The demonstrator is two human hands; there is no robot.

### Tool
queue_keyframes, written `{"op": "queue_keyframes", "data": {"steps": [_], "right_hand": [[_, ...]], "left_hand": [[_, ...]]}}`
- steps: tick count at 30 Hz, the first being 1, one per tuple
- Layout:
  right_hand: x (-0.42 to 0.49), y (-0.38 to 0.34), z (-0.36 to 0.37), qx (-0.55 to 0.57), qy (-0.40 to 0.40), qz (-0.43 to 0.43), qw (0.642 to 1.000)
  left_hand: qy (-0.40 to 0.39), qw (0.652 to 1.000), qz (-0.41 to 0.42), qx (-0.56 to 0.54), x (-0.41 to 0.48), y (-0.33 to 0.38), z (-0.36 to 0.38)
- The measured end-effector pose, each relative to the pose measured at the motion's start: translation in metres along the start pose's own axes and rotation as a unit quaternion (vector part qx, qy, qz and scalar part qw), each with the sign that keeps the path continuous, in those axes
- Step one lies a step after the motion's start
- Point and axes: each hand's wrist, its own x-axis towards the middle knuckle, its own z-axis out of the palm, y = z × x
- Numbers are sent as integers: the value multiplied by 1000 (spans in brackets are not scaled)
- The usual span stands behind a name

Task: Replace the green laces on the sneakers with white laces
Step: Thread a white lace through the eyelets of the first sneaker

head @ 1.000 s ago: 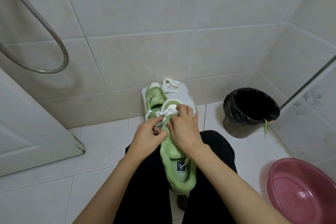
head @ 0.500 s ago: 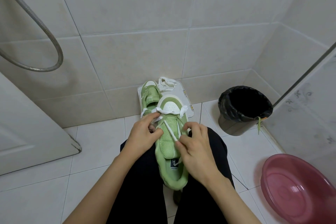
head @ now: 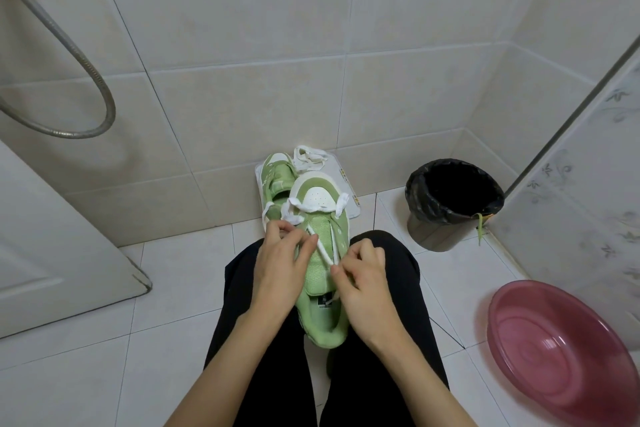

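Green sneaker (head: 323,291) across the lap, half laced in white.
The right hand (head: 363,282) pinches the white lace (head: 321,248) crossing the tongue. The left hand (head: 278,269) curls its fingers (head: 282,228) round the shoe's left edge. The second sneaker (head: 275,177) stands farther off by the wall.

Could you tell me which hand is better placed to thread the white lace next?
Probably the right hand: its fingers pinch the lace beside the sneaker's eyelets; the left hand holds the opposite edge.
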Motion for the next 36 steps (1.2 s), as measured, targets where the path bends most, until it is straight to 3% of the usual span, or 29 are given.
{"op": "queue_keyframes", "data": {"steps": [8, 11, 13, 15, 18, 21, 24, 29, 36], "right_hand": [[-32, 5, 12, 21, 64, -9, 998], [-31, 2, 13, -1, 61, 3, 998], [-31, -2, 12, -31, 42, 5, 999], [-35, -5, 11, -78, 15, 25, 997], [-42, -4, 4, -145, -46, 124, 981], [-41, -6, 7, -71, -96, 191, 974], [-33, -11, 22, -42, -52, 205, 976], [-20, -7, 25, -155, 58, 160, 973], [0, -2, 32, -180, 78, 163, 967]], "left_hand": [[-38, 997, -51, -31, 4, 10, -8], [-36, 995, -56, 73, -5, 18, -5], [-12, 988, -67, 136, -13, 23, -3], [-14, 989, -97, 107, -15, 26, -6], [-29, 992, -101, 74, -12, 27, -15], [-31, 991, -73, 108, -14, 28, -18], [-30, 995, -62, 78, -20, 26, -16], [-13, 998, -53, 10, -25, 18, -18], [7, 997, -59, -55, -26, 13, -11]]}}
